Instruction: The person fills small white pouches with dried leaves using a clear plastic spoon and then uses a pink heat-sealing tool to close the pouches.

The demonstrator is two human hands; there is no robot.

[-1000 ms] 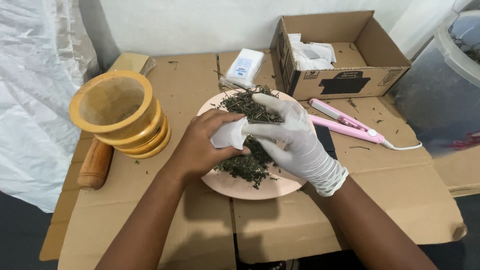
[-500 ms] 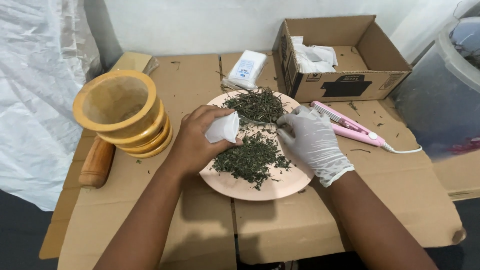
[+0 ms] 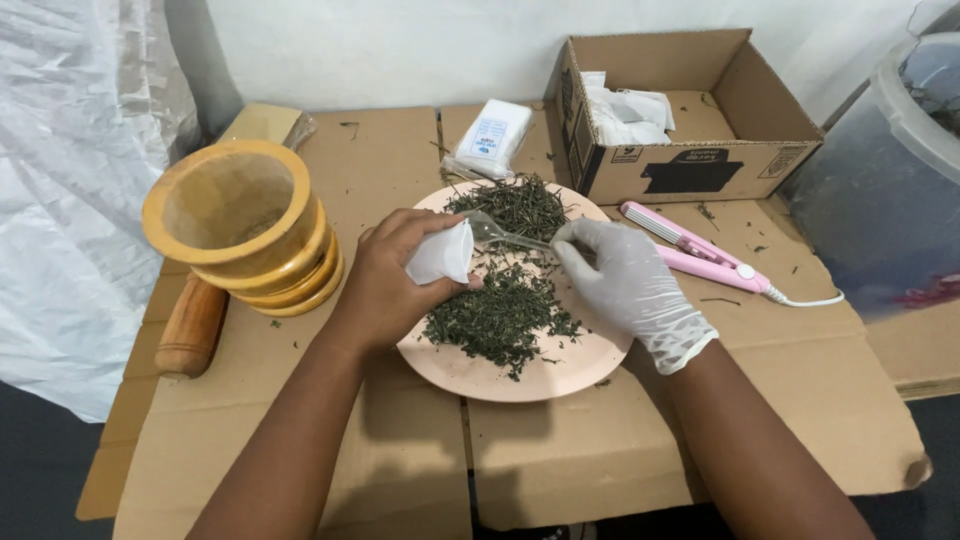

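Small white sachet point(image 3: 441, 254), light, limp, likely tearable, pinched at rim by bare left hand point(image 3: 392, 280) over pink plate point(image 3: 560, 372) left edge. Clear plastic spoon point(image 3: 497, 236) gripped by gloved right hand point(image 3: 625, 283), above dried green herbs point(image 3: 497, 314). Wooden mortar point(image 3: 240, 228) seen near cardboard's left edge.

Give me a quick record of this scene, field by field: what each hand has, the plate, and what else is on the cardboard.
left hand: bare, holds a small white pouch over the plate
right hand: in a white glove, holds a clear spoon pointed toward the pouch
plate: pink, round, with loose dried green herbs
left of plate: yellow wooden mortar, wooden pestle lying beside it
right of plate: pink heat sealer with white cord
behind: open cardboard box, white packet
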